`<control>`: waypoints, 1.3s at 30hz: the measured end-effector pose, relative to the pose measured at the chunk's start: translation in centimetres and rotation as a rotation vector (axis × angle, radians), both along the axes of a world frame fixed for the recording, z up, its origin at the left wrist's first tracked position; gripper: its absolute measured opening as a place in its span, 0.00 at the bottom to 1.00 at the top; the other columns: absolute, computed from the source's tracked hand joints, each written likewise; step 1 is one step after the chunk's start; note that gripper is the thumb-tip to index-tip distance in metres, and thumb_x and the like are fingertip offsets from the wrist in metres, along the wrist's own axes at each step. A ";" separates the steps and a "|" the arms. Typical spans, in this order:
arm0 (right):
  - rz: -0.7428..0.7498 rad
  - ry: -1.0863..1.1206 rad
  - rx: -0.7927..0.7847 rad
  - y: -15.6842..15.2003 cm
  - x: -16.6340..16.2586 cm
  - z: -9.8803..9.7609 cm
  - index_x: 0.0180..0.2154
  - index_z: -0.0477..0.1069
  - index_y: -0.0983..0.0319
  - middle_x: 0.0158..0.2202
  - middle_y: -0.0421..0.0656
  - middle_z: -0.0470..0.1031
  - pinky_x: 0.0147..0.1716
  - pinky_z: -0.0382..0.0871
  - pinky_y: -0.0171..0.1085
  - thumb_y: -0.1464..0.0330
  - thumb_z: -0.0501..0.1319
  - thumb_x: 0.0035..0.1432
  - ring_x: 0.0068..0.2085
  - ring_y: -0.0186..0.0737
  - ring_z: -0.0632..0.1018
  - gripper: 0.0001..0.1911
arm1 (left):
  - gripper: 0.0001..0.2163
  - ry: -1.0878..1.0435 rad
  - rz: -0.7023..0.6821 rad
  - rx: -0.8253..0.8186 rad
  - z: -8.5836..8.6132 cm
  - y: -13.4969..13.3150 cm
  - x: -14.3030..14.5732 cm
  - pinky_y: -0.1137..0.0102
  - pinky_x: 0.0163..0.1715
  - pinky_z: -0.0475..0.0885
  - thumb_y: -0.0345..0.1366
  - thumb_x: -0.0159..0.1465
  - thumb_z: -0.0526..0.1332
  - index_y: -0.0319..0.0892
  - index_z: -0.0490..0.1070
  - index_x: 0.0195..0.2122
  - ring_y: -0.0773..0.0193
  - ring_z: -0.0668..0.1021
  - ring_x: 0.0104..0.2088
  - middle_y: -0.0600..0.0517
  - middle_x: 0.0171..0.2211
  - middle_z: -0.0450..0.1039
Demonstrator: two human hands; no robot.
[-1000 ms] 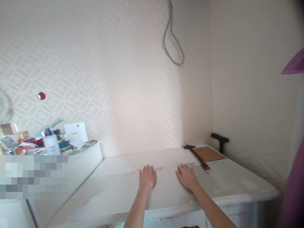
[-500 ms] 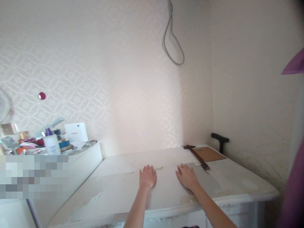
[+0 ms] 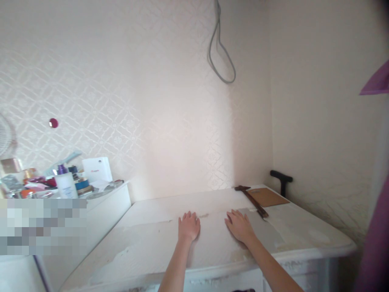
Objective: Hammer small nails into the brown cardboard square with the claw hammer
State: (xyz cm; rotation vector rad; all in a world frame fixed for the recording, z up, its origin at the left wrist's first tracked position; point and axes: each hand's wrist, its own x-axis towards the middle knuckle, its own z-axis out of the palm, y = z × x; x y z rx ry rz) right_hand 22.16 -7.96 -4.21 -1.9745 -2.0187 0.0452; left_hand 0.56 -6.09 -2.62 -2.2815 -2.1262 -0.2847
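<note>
My left hand (image 3: 189,227) lies palm down on the worn white tabletop (image 3: 146,239), its fingers stretched away from me and nothing in them. To its right, my right hand (image 3: 239,227) rests flat on the same surface, fingers somewhat apart and also holding nothing. Just beyond the right hand lies a hammer (image 3: 253,202) with a dark head and a brown handle, its handle end nearest that hand but apart from it. Beside the hammer is a flat brown board (image 3: 269,197).
On the left, a white cabinet (image 3: 106,211) carries several bottles and jars, including a white bottle (image 3: 67,185), plus a white box (image 3: 97,169). A grey cable loop (image 3: 222,52) hangs on the wall. A black T-shaped handle (image 3: 282,180) rises behind the table; purple cloth (image 3: 375,239) hangs right.
</note>
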 end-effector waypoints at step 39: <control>-0.003 0.001 -0.007 -0.2 -0.1 0.2 0.58 0.65 0.65 0.63 0.53 0.60 0.60 0.47 0.54 0.62 0.44 0.64 0.64 0.51 0.59 0.26 | 0.24 0.000 0.000 -0.001 0.5 -0.4 0.1 0.53 0.62 0.52 0.41 0.68 0.41 0.40 0.61 0.60 0.52 0.58 0.64 0.43 0.64 0.55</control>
